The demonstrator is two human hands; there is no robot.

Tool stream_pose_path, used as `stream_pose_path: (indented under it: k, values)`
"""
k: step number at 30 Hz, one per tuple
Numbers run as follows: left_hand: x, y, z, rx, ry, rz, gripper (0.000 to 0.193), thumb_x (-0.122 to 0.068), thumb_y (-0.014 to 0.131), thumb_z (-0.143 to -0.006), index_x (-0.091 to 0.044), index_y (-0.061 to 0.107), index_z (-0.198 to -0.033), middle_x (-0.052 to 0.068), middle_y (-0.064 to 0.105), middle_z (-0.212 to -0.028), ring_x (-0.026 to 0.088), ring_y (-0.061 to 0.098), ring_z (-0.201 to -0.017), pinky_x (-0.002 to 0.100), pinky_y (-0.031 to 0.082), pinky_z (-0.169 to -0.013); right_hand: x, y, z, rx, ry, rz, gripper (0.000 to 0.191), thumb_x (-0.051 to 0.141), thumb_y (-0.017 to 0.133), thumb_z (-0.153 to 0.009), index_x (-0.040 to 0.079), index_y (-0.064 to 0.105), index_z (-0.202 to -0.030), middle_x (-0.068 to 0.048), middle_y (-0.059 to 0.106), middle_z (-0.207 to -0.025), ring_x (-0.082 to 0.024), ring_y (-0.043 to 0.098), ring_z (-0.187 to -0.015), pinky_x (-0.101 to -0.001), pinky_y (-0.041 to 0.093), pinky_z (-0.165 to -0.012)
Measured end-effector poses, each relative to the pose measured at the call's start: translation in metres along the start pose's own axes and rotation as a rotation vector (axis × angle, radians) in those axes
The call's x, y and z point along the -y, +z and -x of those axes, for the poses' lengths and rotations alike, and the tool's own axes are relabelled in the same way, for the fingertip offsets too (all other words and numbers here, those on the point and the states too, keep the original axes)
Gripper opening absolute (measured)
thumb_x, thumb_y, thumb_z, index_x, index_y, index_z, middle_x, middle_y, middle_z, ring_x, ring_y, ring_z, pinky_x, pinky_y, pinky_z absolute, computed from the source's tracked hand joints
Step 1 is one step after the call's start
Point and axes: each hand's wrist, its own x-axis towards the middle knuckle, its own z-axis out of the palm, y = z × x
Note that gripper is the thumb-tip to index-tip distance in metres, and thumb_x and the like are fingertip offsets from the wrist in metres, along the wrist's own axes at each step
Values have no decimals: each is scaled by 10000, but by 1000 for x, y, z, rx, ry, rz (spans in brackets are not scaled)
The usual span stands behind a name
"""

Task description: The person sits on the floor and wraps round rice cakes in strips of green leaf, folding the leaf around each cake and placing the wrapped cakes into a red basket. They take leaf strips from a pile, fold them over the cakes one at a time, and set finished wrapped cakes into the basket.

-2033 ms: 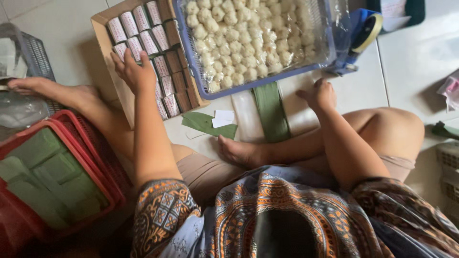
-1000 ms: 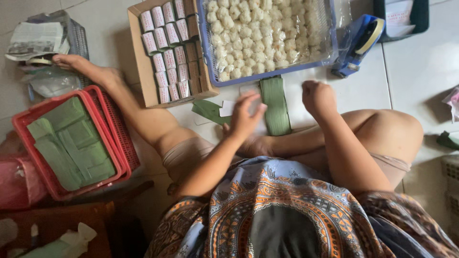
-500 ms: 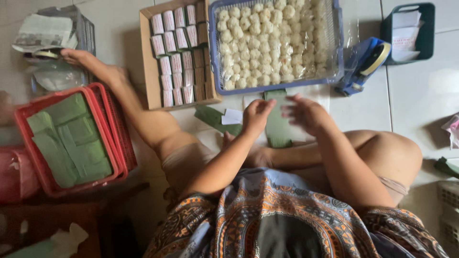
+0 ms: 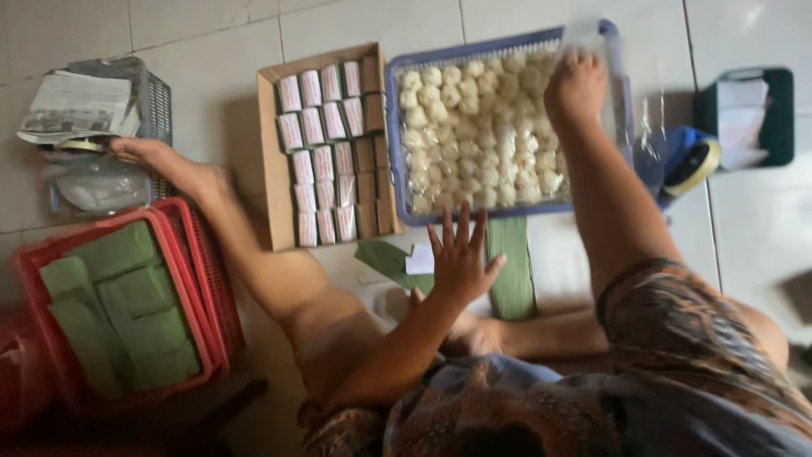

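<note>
My left hand (image 4: 458, 254) hovers with its fingers spread over the folded green leaf pieces (image 4: 512, 269) and a small white paper (image 4: 419, 259) on the floor, holding nothing. My right hand (image 4: 576, 86) reaches into the blue plastic tray (image 4: 394, 135) and rests on the small white dough balls (image 4: 474, 127) at its far right. Its fingers curl down among them, and I cannot see whether it grips one. A clear plastic sheet (image 4: 647, 127) hangs over the tray's right side.
A cardboard box (image 4: 271, 161) of small wrapped packets lies left of the tray. My left leg stretches out, its foot (image 4: 152, 156) by a grey basket (image 4: 148, 101) with papers. A red basket (image 4: 182, 279) holds green leaf bundles. A tape dispenser (image 4: 689, 165) sits right.
My right hand has risen from my lap into the blue tray. My left hand left the cardboard box, came down over the leaf pieces and spread open.
</note>
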Motion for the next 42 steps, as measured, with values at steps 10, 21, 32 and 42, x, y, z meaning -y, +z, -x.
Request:
stream_pose_path:
  k: [10,21,32,42]
  values:
    - [-2,-6,2,28,16,9,966,-556,741,-826,-105,362,-1592,214,240,-1673,508,161,-1542,745,125,-1180,20,16,-51,456,726,-43,438,323,785,-758,-89,718,-889,-269,743,-934,-308,714,-823,-409,578,-824]
    - [0,-13,1,58,22,5,1086,-472,839,-734,-130,305,-1615,194,186,-1693,504,151,-1549,749,122,-1174,-43,15,-23,345,140,-462,335,88,735,-931,62,727,-1265,-173,725,-994,-219,694,-812,-349,559,-654]
    - [21,2,-23,93,-150,733,785,-531,688,-954,-99,404,-1546,168,328,-1638,326,277,-1536,558,221,-1243,16,-134,72,1067,376,-1480,590,66,707,-887,1,533,-1447,-116,663,-1278,-242,660,-1173,-375,516,-982]
    - [14,3,16,-177,-317,1583,391,-233,807,-1082,79,603,-1199,173,600,-1058,219,489,-861,401,379,-800,69,-193,178,1090,493,-1859,662,37,721,-905,4,444,-1504,-157,678,-1269,-272,644,-1202,-413,473,-1085]
